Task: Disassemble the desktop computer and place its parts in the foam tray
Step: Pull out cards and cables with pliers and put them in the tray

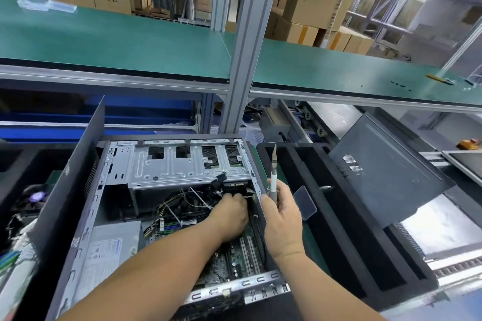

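Your left hand (230,212) pinches cables (194,199) inside the open computer case (167,161), while your right hand (283,219) holds a screwdriver (273,176) upright.

The computer case (167,206) lies open on its side, its drive cage, power supply (109,250) and green board showing. The left hand (229,216) reaches down among the cables (187,203) near the case's far right corner, fingers curled into them. The right hand (283,219) hovers over the case's right edge and grips a screwdriver (273,177), tip up. Just right stands the black foam tray (339,229), with a dark side panel (386,172) leaning over its far end.
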